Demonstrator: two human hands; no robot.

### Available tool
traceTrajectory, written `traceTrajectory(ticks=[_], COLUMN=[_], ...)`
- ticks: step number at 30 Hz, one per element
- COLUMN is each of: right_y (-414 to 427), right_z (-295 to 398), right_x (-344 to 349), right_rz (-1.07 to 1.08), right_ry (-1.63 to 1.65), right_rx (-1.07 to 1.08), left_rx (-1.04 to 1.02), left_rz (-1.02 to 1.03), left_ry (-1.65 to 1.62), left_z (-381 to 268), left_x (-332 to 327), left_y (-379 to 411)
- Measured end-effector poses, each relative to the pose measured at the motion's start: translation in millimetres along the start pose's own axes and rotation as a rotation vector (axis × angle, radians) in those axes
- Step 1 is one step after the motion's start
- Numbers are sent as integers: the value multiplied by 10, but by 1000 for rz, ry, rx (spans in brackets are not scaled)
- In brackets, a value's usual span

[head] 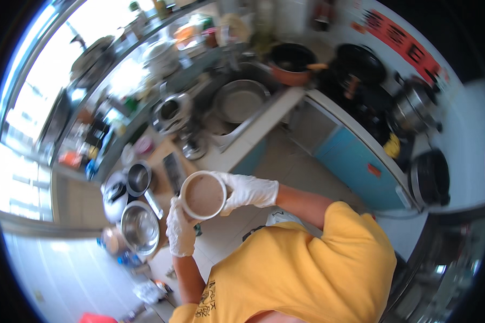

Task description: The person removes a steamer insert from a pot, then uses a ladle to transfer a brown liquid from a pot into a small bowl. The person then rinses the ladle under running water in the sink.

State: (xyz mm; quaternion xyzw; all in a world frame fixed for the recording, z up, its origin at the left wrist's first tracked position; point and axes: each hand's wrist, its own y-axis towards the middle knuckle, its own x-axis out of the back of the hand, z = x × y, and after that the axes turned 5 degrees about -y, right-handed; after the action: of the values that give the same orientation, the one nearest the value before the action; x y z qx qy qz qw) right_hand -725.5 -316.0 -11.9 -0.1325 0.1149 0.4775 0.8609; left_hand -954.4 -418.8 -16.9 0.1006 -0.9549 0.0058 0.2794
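Observation:
Between both hands I hold a white round cup or bowl (204, 195) nearly full of a light brown liquid, with a few bubbles on its surface. White gloves cover both hands. My left hand (181, 232) grips the lower left of the cup, and my right hand (248, 190) grips its right side. Just beyond the cup, a dark flat-bladed object (173, 171), perhaps a cleaver, lies on a wooden cutting board (188, 164). Left of my left hand are a shiny metal bowl (140, 228) and a small saucepan (139, 178) with a metal handle.
A large metal basin (242, 101) sits in the sink, and a red-orange pan (293, 66) stands at its corner. The stove side holds a black wok (359, 66) and a steel steamer pot (414, 105). Blue cabinets (349, 169) stand below. A crowded shelf (145, 93) runs along the window.

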Motion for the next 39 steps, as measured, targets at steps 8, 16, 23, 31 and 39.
traceTrajectory(ticks=[8, 16, 23, 31, 39], right_y=[784, 1960, 3047, 4003, 4665], right_z=[228, 363, 391, 153, -126], right_x=[-761, -1249, -1686, -2505, -3234], right_rz=[68, 376, 537, 528, 332], right_ry=[-61, -13, -129, -132, -175], right_rx=[-63, -115, -150, -156, -134], left_rx=[-105, -43, 41, 214, 204], left_rz=[-122, -370, -553, -472, -310], left_ry=[159, 314, 275, -327, -216], left_z=[376, 926, 1471, 1787, 2691], left_x=[841, 1567, 2324, 3453, 4466], left_y=[-294, -494, -434, -175, 37])
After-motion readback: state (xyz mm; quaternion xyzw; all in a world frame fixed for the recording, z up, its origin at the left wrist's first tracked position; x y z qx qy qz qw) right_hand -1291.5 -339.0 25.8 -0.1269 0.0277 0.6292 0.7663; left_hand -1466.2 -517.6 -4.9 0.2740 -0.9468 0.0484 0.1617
